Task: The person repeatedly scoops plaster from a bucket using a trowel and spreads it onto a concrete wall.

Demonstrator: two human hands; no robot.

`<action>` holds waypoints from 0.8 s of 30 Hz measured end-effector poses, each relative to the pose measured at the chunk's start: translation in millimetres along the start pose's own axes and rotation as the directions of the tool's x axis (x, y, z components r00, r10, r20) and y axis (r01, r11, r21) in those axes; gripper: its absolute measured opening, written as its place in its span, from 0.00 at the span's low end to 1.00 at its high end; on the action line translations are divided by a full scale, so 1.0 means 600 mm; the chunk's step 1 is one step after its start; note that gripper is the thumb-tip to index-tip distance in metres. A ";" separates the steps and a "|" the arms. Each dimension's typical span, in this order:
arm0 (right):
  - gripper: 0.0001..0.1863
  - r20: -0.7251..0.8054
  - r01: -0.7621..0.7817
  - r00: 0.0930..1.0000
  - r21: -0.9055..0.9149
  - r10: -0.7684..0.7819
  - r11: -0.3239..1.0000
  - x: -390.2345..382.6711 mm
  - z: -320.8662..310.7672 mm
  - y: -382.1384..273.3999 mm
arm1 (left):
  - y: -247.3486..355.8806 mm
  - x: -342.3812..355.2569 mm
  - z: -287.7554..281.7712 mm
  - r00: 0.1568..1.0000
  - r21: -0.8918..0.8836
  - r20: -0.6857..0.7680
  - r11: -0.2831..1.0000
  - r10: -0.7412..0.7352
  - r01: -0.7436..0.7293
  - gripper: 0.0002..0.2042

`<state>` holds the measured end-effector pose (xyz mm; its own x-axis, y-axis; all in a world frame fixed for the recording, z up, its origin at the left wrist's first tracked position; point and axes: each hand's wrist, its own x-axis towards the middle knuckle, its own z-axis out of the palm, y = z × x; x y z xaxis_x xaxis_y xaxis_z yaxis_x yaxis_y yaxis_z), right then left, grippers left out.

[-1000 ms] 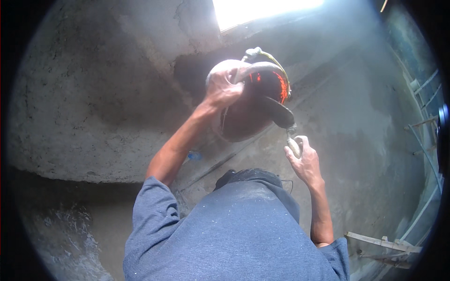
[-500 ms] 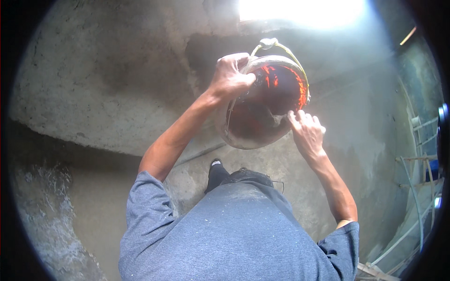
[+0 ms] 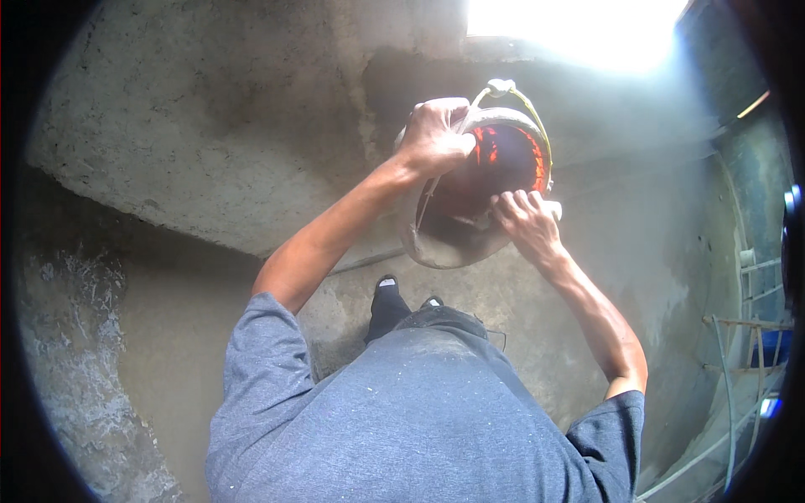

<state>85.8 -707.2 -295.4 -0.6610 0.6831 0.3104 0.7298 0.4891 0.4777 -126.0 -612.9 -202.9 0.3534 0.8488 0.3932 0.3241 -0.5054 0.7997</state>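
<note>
One bucket (image 3: 438,250), tilted above floor (image 3: 495,293) — left hand (image 3: 438,137) clamped on rim, right hand (image 3: 528,220) apart, closed round trowel (image 3: 553,210), blade hard to make out in murk — bright opening (image 3: 579,29) cut off above

White light pours through a blown-out window opening (image 3: 574,29) at the top right of centre, and bluish haze beneath it washes out the concrete wall (image 3: 620,126). Shade deepens toward the left and lower left. The bucket's (image 3: 436,251) interior is dark and soft in detail, broken by vivid orange streaks. Fisheye distortion bends the bars of the rack (image 3: 746,323) at far right; black vignetting swallows the corners.
</note>
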 end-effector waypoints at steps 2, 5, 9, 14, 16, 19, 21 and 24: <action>0.18 0.015 -0.059 0.998 0.180 0.057 0.982 -0.001 -0.009 -0.030 | -0.020 -0.009 0.006 0.998 -0.005 -0.064 1.000 0.010 -0.011 0.04; 0.20 0.446 -0.541 0.832 0.520 0.331 0.660 -0.017 -0.008 -0.070 | -0.048 -0.025 0.015 0.991 0.014 -0.023 0.991 -0.134 0.134 0.06; 0.26 0.723 -0.746 0.657 0.665 0.214 0.041 -0.045 0.018 -0.083 | -0.079 -0.046 -0.001 0.968 0.045 0.074 0.971 -0.239 0.236 0.06; 0.29 0.778 -0.659 0.581 0.622 0.239 -0.423 -0.058 0.005 -0.098 | -0.139 -0.074 -0.032 0.980 -0.190 0.043 0.961 -0.194 0.199 0.25; 0.27 0.791 -0.632 0.546 0.605 0.275 -0.484 -0.063 -0.003 -0.113 | -0.163 -0.081 -0.035 0.977 -0.211 0.043 0.954 -0.208 0.212 0.24; 0.24 0.817 -0.612 0.494 0.570 0.297 -0.548 -0.068 -0.009 -0.131 | -0.220 -0.090 -0.027 0.886 -0.188 0.008 0.869 -0.464 0.457 0.23; 0.21 0.824 -0.573 0.448 0.562 0.345 -0.596 -0.062 -0.015 -0.153 | -0.298 -0.105 0.000 0.834 -0.135 0.022 0.825 -0.552 0.549 0.30; 0.25 0.842 -0.425 0.377 0.527 0.386 -0.735 -0.062 -0.006 -0.197 | -0.349 -0.150 0.051 0.881 0.022 -0.020 0.881 -0.473 0.473 0.40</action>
<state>23.2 -792.4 -360.5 0.1793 0.9028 -0.3908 -0.1635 -0.3644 -0.9168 -198.9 -588.5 -419.6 0.1405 0.9898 -0.0225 0.4719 -0.0470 0.8804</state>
